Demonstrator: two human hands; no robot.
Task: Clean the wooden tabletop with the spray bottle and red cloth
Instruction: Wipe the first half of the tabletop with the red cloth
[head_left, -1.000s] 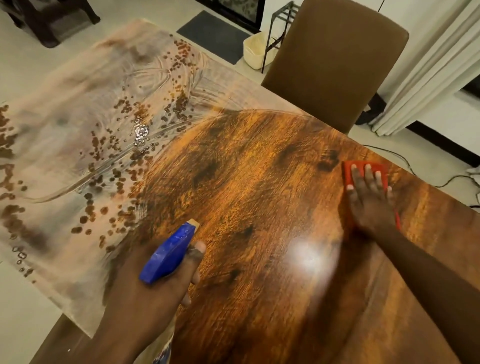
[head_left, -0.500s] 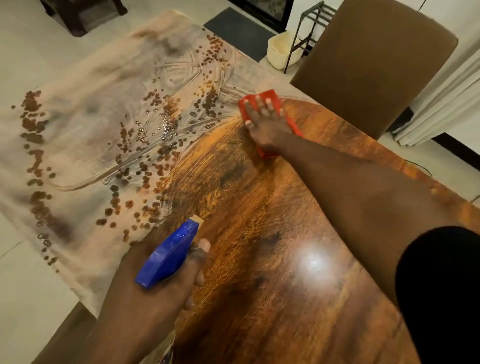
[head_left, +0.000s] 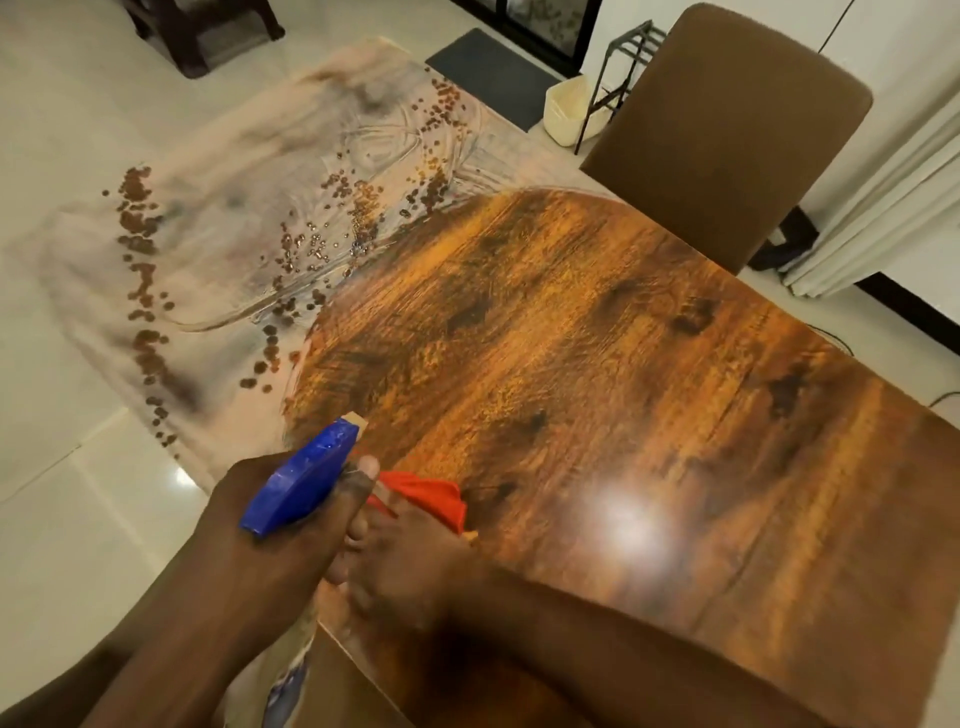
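Red cloth (head_left: 431, 496) now down at the near-left corner of the wooden surface (head_left: 597, 364), pulled back from the far edge by the brown chair (head_left: 727, 135) where it lay half a second ago, and from the right side a second ago. Right hand (head_left: 410, 556) flat on top of it, fingers spread and pressing rather than clamped round anything, forearm crossing low over the near edge. Left hand (head_left: 280, 525) just beside, touching or nearly touching the right, closed around the spray bottle (head_left: 304, 478), blue head up, nozzle aimed out over the boards, position barely altered across the three moments; bottle body mostly hidden below the hand. No sign of the trigger being squeezed. Droplets and streaks (head_left: 311, 249) unwiped across the far-left, glare-washed part of the surface. Probably the close of one long sweep across dry wood, with the wet patch left to do, so the job looks roughly midway at best.
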